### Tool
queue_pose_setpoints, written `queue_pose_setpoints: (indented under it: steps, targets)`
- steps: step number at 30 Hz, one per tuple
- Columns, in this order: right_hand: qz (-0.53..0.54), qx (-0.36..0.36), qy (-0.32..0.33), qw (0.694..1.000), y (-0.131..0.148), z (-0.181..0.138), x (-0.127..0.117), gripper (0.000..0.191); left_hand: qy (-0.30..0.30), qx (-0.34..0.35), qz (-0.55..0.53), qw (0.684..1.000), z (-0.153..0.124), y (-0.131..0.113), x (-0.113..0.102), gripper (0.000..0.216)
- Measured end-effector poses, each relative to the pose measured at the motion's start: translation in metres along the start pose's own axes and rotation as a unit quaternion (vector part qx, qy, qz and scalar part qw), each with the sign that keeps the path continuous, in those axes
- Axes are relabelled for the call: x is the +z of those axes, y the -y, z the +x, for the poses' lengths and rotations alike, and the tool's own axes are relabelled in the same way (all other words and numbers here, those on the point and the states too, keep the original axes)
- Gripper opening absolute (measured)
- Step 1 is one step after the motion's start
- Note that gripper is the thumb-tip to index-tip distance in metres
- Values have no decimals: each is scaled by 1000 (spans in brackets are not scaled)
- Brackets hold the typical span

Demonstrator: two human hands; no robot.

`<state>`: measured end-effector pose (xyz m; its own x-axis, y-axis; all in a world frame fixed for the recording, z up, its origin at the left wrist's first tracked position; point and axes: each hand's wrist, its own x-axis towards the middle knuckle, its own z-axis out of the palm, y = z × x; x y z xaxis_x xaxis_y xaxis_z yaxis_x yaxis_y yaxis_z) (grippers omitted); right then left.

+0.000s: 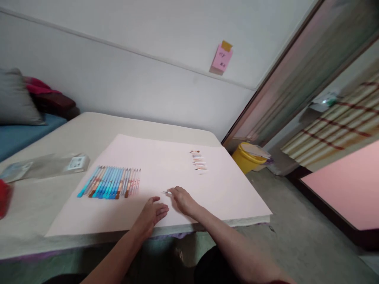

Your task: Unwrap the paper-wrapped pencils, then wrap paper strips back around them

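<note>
A large pale pink sheet [154, 157] covers the low table. On its left lies a tidy row of several pens [109, 182], mostly blue with some brown and pink ones. At the far right of the sheet sit several small pen parts [199, 161] in a column. My right hand [182, 200] rests on the sheet with its fingertips pinched on a small thin pen part [166, 192]. My left hand [152, 213] lies flat beside it, fingers loosely stretched out, holding nothing.
A clear plastic packet [44, 165] lies on the table's left side, and something red [4, 197] shows at the left edge. A yellow bucket [247, 157] stands on the floor past the table's right corner. Cushions [17, 98] sit on a blue surface at the left.
</note>
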<state>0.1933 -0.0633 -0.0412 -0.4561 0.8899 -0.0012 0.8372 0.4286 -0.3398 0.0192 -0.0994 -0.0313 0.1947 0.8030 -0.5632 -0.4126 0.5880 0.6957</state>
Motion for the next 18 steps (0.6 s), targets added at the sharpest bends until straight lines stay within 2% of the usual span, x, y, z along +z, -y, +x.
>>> queue_pose_setpoints:
  steps: [5, 9, 13, 18]
  targets:
    - [-54, 49, -26, 997, -81, -14, -32, 24, 4, -2, 24, 1000, 6, 0, -5, 41]
    - [-78, 88, -49, 992, -132, -25, -44, 21, 2, -3, 39, 999, 9, 2, -6, 37]
    - [-87, 89, -64, 990, -164, -28, -45, 22, -10, -13, 52, 999, 14, 4, -8, 34]
    - [-82, 64, -80, 991, -184, -20, -45, 29, -21, -29, 47, 998, 20, 5, -9, 33]
